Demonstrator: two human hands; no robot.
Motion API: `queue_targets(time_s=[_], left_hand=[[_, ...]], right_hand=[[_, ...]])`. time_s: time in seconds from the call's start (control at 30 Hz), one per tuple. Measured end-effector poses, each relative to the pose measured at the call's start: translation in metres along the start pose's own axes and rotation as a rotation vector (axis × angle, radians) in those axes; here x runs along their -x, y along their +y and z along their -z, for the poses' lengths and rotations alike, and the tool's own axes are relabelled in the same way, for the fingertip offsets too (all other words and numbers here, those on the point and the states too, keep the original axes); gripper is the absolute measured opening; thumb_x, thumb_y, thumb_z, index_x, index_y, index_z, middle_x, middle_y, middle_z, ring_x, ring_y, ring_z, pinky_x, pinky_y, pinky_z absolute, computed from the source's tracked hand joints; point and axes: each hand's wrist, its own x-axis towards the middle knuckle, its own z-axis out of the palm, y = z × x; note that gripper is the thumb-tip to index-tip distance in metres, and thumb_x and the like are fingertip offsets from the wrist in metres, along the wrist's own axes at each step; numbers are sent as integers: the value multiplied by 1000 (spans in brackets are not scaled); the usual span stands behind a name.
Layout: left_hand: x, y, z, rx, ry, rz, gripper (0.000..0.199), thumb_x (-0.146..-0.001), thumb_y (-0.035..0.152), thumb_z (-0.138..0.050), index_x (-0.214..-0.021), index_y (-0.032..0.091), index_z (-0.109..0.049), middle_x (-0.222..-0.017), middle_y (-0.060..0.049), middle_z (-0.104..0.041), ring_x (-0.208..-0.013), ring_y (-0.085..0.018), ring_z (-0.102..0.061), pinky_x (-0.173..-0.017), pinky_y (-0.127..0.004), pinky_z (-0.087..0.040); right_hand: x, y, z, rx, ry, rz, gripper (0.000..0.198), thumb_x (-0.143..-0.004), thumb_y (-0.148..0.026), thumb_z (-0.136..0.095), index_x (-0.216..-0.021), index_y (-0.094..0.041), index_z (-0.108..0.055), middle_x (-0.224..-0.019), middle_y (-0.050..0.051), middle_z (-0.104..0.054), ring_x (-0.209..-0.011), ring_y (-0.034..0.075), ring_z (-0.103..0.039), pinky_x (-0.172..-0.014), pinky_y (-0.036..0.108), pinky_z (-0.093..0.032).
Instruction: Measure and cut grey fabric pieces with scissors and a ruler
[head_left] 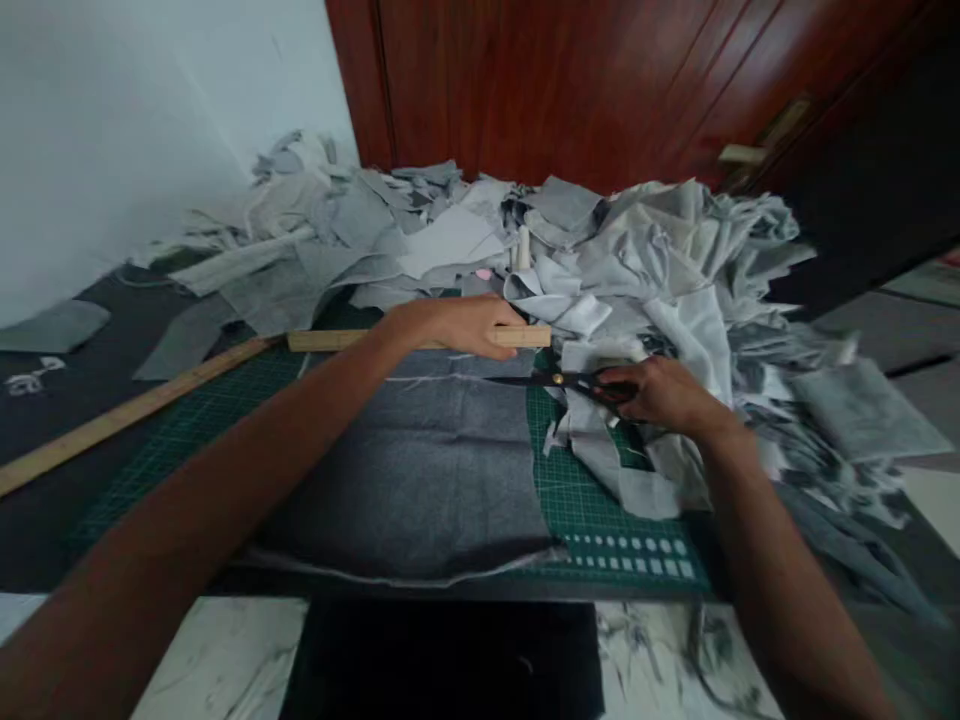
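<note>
My left hand [480, 325] is closed over a wooden ruler [330, 340], near its right end. The ruler lies crosswise along the far part of a dark grey piece of fabric [442, 470]. My right hand [652, 388] holds black scissors [574, 381] with a brass-coloured pivot; their blades point left over the fabric's right edge, just below the ruler. The blades look nearly together. A pale line runs across the fabric close to the blades. Under it lies a green cutting mat [562, 490]. My left forearm hides part of the ruler and fabric.
A heap of grey and white fabric scraps [630, 250] spreads along the back and right of the table. A second wooden ruler [142, 410] lies slanted at the left. Behind are a white wall [127, 130] and a red-brown wooden door [525, 90].
</note>
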Motion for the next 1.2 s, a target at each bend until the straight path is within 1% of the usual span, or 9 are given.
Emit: queue_targets(time_s=[0.17, 0.23, 0.43, 0.63, 0.73, 0.83, 1.0, 1.07, 1.2], left_hand=[[1, 1, -1, 6, -2, 15, 27, -83, 33, -66, -103, 15, -73, -75, 0, -63, -64, -15, -55, -63, -26, -37], [1, 1, 0, 6, -3, 13, 29, -83, 32, -65, -104, 15, -74, -77, -1, -65, -65, -15, -56, -63, -26, -36], [1, 5, 0, -30, 4, -6, 26, -84, 33, -63, -99, 15, -73, -75, 0, -63, -65, -14, -55, -62, -25, -35], [2, 10, 1, -54, 20, 12, 24, -83, 34, -62, -95, 15, -71, -78, -1, -65, -67, -16, -56, -62, -27, -34], [2, 9, 2, -47, 19, 28, 22, -82, 33, -63, -94, 16, -71, -75, -1, -63, -65, -16, -56, -61, -27, -34], [2, 6, 3, -40, 30, 16, 24, -83, 33, -63, -98, 16, -71, -75, 0, -63, -64, -15, -55, -61, -26, -35], [4, 4, 5, -60, 64, 16, 26, -83, 32, -64, -100, 15, -72, -76, 0, -63, -63, -14, -54, -61, -26, -34], [3, 4, 5, -61, 58, 5, 25, -84, 33, -64, -99, 15, -72, -75, 0, -63, -62, -14, -54, -61, -27, -35], [1, 4, 3, -73, 54, -9, 28, -86, 36, -64, -103, 16, -72, -77, 0, -64, -63, -14, -56, -62, -26, -36]], right_hand=[[0, -3, -1, 18, 14, 0, 25, -79, -18, -65, -93, -27, -83, -75, 1, -79, -63, 18, -68, -57, 26, -38], [0, -3, 0, 30, 25, 7, 24, -81, -20, -64, -93, -28, -83, -74, 1, -79, -63, 19, -68, -58, 27, -37], [0, -3, 0, 42, 15, 15, 25, -80, -20, -65, -94, -28, -84, -79, 2, -80, -68, 21, -70, -60, 27, -38], [0, -3, 0, 38, -7, -1, 23, -80, -23, -64, -94, -26, -82, -81, 4, -80, -72, 22, -70, -61, 28, -38], [2, -6, 3, -16, -41, 6, 17, -82, -31, -64, -87, -24, -78, -78, 3, -77, -66, 20, -66, -60, 28, -37], [3, -10, 6, -99, -91, 5, 20, -85, -40, -64, -83, -22, -72, -72, 2, -72, -60, 17, -61, -59, 28, -36], [5, -15, 9, -107, -124, -13, 12, -80, -33, -65, -85, -22, -69, -75, 1, -72, -63, 17, -60, -61, 27, -36], [5, -15, 9, -105, -128, -11, 12, -79, -31, -65, -87, -22, -69, -74, 0, -70, -62, 16, -59, -60, 27, -35], [4, -16, 9, -118, -108, 4, 14, -81, -30, -63, -91, -21, -70, -75, 1, -69, -63, 16, -58, -61, 27, -35]])
